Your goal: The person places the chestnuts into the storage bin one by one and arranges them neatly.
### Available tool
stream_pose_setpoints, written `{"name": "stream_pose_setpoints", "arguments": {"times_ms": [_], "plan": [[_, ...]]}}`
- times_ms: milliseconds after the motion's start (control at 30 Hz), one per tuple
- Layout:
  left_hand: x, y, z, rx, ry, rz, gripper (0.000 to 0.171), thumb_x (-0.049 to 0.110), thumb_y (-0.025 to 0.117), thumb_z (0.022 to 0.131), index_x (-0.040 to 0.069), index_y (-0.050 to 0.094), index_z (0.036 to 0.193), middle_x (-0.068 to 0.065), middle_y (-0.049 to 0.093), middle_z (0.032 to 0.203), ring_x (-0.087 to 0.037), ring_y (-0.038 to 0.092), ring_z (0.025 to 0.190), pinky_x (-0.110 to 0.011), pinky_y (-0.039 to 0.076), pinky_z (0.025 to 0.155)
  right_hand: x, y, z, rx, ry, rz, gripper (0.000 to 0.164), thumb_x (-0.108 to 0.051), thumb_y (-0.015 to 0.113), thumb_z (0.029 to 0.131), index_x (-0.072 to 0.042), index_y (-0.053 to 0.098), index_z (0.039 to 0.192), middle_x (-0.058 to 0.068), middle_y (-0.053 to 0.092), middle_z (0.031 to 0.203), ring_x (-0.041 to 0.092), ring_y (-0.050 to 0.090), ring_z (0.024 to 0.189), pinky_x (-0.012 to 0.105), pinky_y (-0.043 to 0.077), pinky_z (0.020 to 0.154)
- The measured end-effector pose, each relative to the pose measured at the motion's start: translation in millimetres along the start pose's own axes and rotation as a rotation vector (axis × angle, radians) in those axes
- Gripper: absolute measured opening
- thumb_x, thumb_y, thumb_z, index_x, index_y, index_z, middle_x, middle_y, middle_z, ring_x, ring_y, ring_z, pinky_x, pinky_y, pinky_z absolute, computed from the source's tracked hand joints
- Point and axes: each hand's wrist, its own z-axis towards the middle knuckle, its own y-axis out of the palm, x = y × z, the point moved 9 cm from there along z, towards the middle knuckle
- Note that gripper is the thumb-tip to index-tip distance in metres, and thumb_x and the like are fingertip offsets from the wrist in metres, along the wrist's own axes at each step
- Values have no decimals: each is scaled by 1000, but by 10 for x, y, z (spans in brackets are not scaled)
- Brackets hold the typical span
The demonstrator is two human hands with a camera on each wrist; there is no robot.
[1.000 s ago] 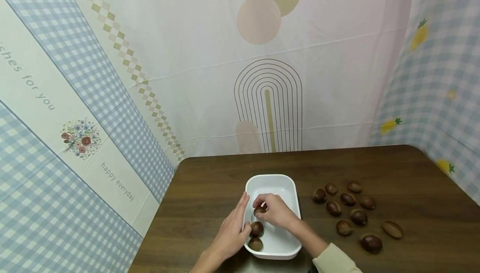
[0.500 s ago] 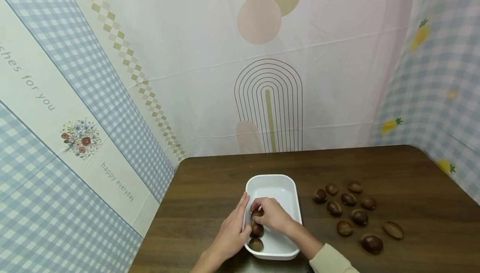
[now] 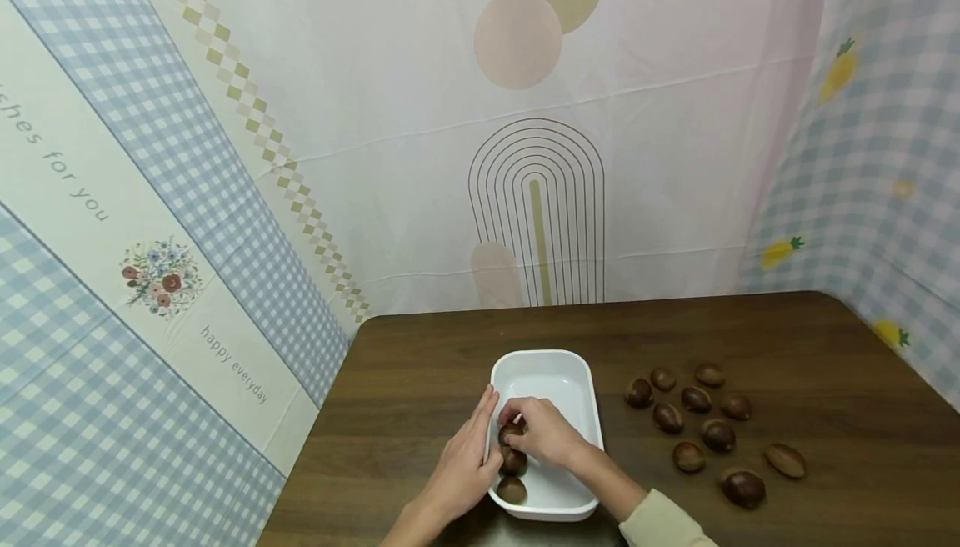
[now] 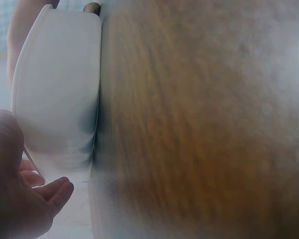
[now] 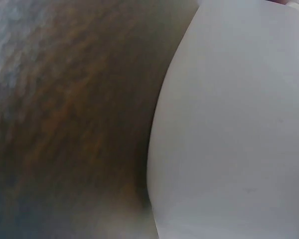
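A white rectangular dish (image 3: 557, 480) stands on the table. Three brown chestnuts line its left wall inside: a near chestnut (image 3: 512, 490), a middle chestnut (image 3: 513, 461) and a farther chestnut (image 3: 511, 434). My right hand (image 3: 546, 432) reaches over the dish and pinches the farther one between thumb and fingers, close against the middle one. My left hand (image 3: 467, 457) holds the dish's left side, fingers along the rim and thumb over it beside the middle chestnut. In the left wrist view, the left hand (image 4: 20, 189) shows at the dish's outer wall (image 4: 60, 89). The right wrist view misses the right hand's fingers.
Several loose chestnuts (image 3: 697, 399) lie on the wooden table (image 3: 420, 363) to the right of the dish, the nearest large chestnut (image 3: 742, 488) towards the front. Patterned cloth (image 3: 405, 155) hangs behind the table and on both sides.
My right hand has drawn the farther chestnut nearer to me along the left wall, up to the middle one. The left hand and the dish stay in place.
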Motion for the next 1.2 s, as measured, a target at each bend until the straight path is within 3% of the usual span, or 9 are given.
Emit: {"name": "stream_pose_setpoints", "arguments": {"times_ms": [467,700,1000,1200], "plan": [[-4,7,-9,-12,4,-4,75,5,61,89,-3,39,160,-18,36,169,-32,49,147,-52,48,109,-25,-292,-68,68,26,-35,20,-1,78,86,-4,75,105,10,75,104,31,71,91,38,57,79],[-5,14,-5,-22,-5,-6,74,5,60,90,-2,39,161,-18,35,170,-32,47,148,-52,48,110,-17,-552,-94,121,25,-46,17,0,79,89,-2,74,105,13,75,104,32,71,91,34,58,77],[17,-2,-2,-5,11,3,74,4,60,90,-4,38,161,-18,36,169,-33,48,147,-53,49,108,45,-922,-172,170,93,-65,18,-1,77,92,-1,74,110,12,75,107,30,70,96,47,60,83],[22,-2,-3,-5,7,0,74,5,60,91,-3,38,161,-19,36,169,-34,48,147,-53,49,108,130,-1134,-275,197,137,-69,19,-2,75,94,-2,74,113,11,75,111,28,70,98,47,59,85]]}}
